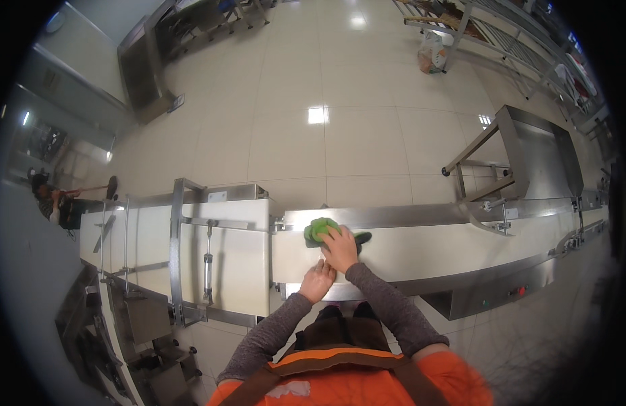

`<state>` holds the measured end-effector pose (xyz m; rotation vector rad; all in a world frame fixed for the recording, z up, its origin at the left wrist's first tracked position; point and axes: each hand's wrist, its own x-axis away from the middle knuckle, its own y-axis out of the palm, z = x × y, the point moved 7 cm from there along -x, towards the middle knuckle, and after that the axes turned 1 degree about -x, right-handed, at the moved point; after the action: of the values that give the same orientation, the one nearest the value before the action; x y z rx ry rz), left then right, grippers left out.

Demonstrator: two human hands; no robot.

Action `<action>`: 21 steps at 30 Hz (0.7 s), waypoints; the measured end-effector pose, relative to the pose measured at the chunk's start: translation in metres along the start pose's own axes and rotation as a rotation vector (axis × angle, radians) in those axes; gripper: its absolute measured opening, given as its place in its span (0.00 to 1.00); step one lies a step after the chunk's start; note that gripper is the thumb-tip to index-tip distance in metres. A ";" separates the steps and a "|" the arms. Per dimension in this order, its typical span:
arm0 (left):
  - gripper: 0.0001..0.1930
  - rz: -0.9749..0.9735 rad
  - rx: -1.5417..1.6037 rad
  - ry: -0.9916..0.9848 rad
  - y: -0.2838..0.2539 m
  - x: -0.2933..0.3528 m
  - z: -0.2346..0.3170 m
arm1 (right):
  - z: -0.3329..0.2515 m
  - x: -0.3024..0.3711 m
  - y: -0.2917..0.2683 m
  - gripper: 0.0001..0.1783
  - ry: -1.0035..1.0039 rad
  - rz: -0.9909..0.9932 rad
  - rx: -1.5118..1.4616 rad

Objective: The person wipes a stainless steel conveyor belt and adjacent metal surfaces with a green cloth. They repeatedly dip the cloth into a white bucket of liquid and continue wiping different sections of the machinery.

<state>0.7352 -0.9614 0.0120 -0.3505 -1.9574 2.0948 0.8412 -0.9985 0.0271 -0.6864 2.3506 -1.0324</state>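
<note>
A crumpled green cloth (319, 230) lies on the white conveyor belt (428, 250). My right hand (341, 250) is closed over its right side, pressing it to the belt. Just right of those fingers a dark, elongated thing (362, 238) shows; part of it is under the hand, and its kind is unclear. My left hand (317, 281) is at the belt's near edge, beside my right wrist, with its fingers drawn together. Whatever those fingers hold, if anything, is hidden.
A second white belt (235, 250) adjoins on the left, crossed by a metal frame (177, 250) and a cylinder (208, 271). A control box (489, 294) hangs at the near right. Beyond the belt stands a steel table (539, 155). At far left a person (59, 203) holds a long handle.
</note>
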 end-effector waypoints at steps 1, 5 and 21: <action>0.14 0.035 0.005 0.026 -0.004 0.002 -0.003 | 0.006 -0.003 -0.002 0.20 0.097 0.016 -0.196; 0.07 0.033 0.030 0.042 -0.020 0.006 -0.009 | 0.043 0.047 -0.017 0.13 0.655 -0.039 -0.940; 0.06 -0.079 0.251 0.027 -0.052 0.009 -0.020 | -0.042 0.167 0.134 0.14 1.197 -0.025 -2.340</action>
<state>0.7352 -0.9360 0.0628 -0.2461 -1.6392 2.2373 0.6557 -1.0000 -0.0880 -0.5664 3.2731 2.6906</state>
